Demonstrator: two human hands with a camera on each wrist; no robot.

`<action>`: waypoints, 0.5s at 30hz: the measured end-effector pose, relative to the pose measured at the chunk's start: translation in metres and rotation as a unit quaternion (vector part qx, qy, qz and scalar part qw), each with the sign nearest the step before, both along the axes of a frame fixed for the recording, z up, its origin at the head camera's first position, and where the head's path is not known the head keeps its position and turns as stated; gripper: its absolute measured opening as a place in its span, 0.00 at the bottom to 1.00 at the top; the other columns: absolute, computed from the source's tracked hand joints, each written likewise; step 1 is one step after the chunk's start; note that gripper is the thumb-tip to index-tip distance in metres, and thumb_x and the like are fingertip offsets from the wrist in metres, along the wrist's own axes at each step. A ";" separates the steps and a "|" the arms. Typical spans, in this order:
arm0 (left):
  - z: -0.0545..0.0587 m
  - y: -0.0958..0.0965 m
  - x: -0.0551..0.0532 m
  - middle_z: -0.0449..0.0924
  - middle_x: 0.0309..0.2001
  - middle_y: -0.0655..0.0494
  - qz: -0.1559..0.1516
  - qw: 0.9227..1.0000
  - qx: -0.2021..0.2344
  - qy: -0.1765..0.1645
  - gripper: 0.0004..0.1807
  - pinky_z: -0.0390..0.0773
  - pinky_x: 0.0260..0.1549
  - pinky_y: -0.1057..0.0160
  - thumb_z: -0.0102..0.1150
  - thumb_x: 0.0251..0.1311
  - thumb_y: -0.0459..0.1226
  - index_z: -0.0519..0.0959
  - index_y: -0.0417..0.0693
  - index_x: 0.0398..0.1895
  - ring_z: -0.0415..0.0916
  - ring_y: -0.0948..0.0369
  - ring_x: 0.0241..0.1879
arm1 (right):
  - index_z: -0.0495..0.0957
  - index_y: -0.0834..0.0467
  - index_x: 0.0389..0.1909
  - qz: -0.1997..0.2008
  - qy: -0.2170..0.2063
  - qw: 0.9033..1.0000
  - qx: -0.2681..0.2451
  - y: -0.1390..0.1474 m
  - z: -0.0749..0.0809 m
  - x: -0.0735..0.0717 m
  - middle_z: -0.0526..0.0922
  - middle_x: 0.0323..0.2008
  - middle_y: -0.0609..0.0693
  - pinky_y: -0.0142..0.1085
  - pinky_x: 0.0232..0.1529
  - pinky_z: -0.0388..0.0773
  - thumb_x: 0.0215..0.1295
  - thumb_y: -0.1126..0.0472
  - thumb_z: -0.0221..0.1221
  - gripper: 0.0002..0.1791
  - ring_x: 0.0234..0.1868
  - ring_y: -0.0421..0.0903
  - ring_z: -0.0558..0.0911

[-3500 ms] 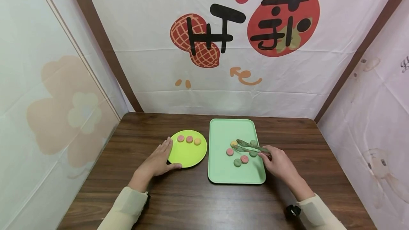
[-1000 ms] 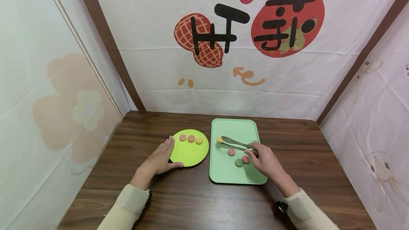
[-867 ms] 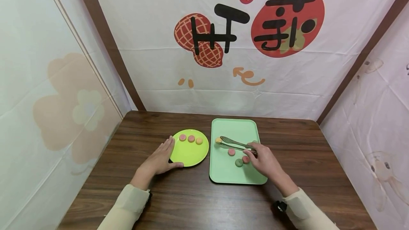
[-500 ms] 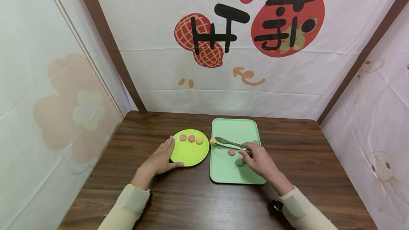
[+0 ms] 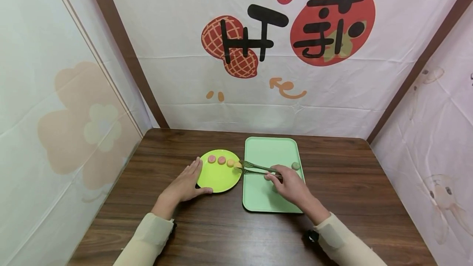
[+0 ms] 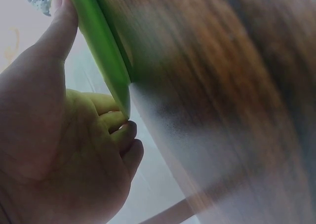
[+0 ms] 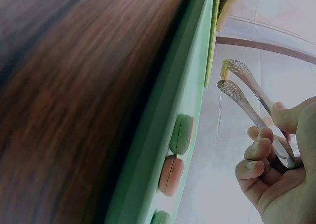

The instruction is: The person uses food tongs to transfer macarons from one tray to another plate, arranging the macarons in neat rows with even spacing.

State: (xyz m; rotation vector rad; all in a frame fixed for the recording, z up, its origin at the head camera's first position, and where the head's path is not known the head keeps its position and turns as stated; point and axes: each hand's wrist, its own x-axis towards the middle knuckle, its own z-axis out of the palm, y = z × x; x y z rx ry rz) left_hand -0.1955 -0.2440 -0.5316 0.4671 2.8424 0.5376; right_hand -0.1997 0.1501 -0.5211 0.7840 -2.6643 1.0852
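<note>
My right hand (image 5: pixel 292 184) grips metal tongs (image 5: pixel 258 167) over the mint-green tray (image 5: pixel 258 196). Between the tongs' tips is a yellow macaron (image 5: pixel 237 165), which the right wrist view shows pinched there. It is over the right edge of the lime-green plate (image 5: pixel 218 180), close beside another yellow macaron (image 5: pixel 230 163). Two pink macarons (image 5: pixel 221 160) complete the row along the plate's far side. My left hand (image 5: pixel 181 184) rests against the plate's left rim, fingers extended and thumb at the near edge.
A green macaron (image 5: pixel 296 166) lies near the tray's right edge. Another green macaron (image 7: pixel 182 134) and a pink macaron (image 7: pixel 171 175) show on the tray in the right wrist view; my right hand covers part of the tray in the head view. Dark wooden table (image 5: pixel 207 225) surrounds both.
The tongs took hold of the yellow macaron on the tray and carried it left to the plate's right edge. My right hand moved left with them; my left hand stayed at the plate.
</note>
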 end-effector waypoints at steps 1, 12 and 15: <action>0.000 0.000 0.000 0.40 0.86 0.30 0.000 1.000 0.000 0.000 0.66 0.49 0.83 0.40 0.66 0.67 0.65 0.44 0.27 0.85 0.42 0.38 0.85 | 0.87 0.61 0.52 0.000 -0.001 1.000 0.000 -0.002 0.000 0.000 0.88 0.38 0.46 0.34 0.32 0.80 0.74 0.59 0.69 0.12 0.30 0.33 0.78; -0.002 0.000 -0.001 0.40 0.86 0.31 0.000 1.000 -0.003 0.000 0.66 0.49 0.83 0.40 0.65 0.67 0.65 0.43 0.28 0.85 0.42 0.39 0.85 | 0.85 0.64 0.54 0.015 0.006 1.000 0.014 -0.025 0.001 -0.004 0.87 0.36 0.47 0.36 0.33 0.82 0.77 0.56 0.67 0.16 0.31 0.37 0.81; -0.002 0.000 -0.001 0.40 0.86 0.30 0.001 1.000 -0.004 0.002 0.66 0.49 0.83 0.40 0.66 0.67 0.65 0.44 0.27 0.85 0.42 0.39 0.85 | 0.85 0.63 0.53 0.025 -0.001 1.000 0.019 -0.030 0.002 -0.006 0.86 0.36 0.45 0.36 0.34 0.82 0.78 0.55 0.65 0.15 0.33 0.37 0.81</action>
